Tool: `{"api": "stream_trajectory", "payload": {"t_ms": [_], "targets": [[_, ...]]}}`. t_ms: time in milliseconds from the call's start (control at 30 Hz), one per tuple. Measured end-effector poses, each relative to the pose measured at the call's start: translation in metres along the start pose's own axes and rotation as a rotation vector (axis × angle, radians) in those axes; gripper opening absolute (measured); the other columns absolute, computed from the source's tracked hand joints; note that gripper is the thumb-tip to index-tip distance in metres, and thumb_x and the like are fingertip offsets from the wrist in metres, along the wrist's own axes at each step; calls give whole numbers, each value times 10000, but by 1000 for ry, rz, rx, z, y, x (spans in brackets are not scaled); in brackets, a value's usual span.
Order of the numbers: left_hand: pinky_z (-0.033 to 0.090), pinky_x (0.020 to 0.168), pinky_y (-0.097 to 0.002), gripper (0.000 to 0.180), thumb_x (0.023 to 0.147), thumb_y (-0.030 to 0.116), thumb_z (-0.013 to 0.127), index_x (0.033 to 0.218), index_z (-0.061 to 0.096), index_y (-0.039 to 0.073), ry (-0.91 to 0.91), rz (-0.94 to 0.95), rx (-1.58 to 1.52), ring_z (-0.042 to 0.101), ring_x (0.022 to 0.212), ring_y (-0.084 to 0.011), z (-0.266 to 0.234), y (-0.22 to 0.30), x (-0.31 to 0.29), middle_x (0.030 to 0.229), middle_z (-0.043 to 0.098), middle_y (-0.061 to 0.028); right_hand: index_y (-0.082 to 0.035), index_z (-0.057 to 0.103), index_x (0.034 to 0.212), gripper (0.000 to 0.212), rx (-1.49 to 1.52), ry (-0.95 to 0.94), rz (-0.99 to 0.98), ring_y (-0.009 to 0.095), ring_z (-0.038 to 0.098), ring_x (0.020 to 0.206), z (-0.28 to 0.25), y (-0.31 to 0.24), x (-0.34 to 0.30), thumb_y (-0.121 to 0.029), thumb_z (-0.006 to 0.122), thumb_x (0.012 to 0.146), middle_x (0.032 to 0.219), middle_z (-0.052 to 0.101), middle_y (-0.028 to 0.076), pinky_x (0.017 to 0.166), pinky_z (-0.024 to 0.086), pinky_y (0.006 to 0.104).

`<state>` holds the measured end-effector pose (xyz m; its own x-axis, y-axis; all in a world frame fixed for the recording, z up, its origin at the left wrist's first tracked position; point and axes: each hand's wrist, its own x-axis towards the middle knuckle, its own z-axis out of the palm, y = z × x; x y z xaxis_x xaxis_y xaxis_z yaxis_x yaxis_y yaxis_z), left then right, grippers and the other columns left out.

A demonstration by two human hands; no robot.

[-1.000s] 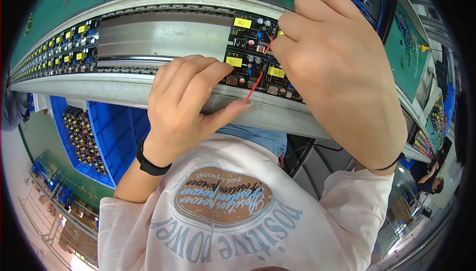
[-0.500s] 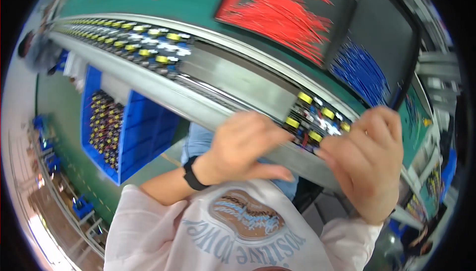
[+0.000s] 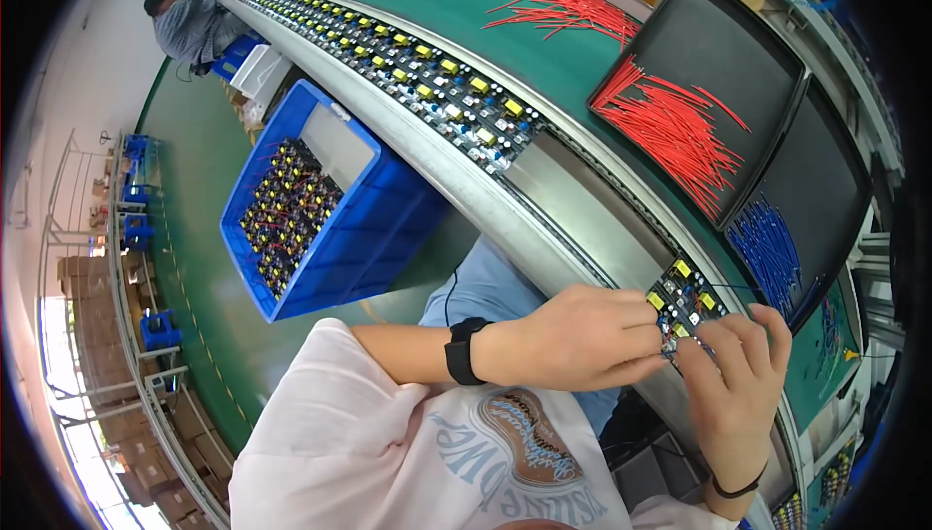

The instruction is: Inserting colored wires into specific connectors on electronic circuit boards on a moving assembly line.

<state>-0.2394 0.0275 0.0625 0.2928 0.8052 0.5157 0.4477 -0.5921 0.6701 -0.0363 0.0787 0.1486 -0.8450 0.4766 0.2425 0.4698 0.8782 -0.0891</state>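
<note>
A panel of black circuit boards [image 3: 682, 302] with yellow blocky parts lies on the metal rail track. My left hand [image 3: 582, 338], a black band at its wrist, reaches over the panel's near left edge. Its fingers are pressed together, and whatever they pinch is hidden. Curled over the panel's near right corner, my right hand [image 3: 735, 370] has its thumb and fingertips down by the board; what lies between them cannot be made out. A thin blue wire [image 3: 730, 286] extends over the panel's far edge, close to my right fingers.
Red wires [image 3: 670, 132] and blue wires [image 3: 765, 244] lie in black trays beyond the track. More red wires [image 3: 568, 8] rest on the green bench. Populated boards [image 3: 417, 64] line the track leftward. A blue bin [image 3: 349, 229] holds several boards. A person [image 3: 189, 20] is at the far left.
The view has swung, shifting the scene. My left thumb, spread before, has closed toward the fingers. Both hands have come closer together at the board panel, and the right one has lowered.
</note>
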Motion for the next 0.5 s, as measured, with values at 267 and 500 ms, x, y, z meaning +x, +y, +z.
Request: {"api": "stream_trajectory", "payload": {"t_ms": [267, 500], "targets": [[416, 484, -332, 300, 806, 293, 851, 861, 667, 63, 18, 240, -14, 522, 609, -196, 8, 10, 9, 723, 466, -13, 78, 677, 1072, 337, 20, 1, -46, 338, 686, 884, 4, -6, -17, -102, 666, 788, 999, 688, 189, 761, 581, 424], [441, 511, -328, 360, 723, 261, 891, 938, 696, 48, -68, 112, 60, 553, 600, -211, -10, -22, -1, 735, 575, -36, -57, 756, 924, 239, 286, 62, 263, 274, 660, 871, 17, 31, -26, -29, 828, 698, 949, 724, 58, 784, 492, 378]]}}
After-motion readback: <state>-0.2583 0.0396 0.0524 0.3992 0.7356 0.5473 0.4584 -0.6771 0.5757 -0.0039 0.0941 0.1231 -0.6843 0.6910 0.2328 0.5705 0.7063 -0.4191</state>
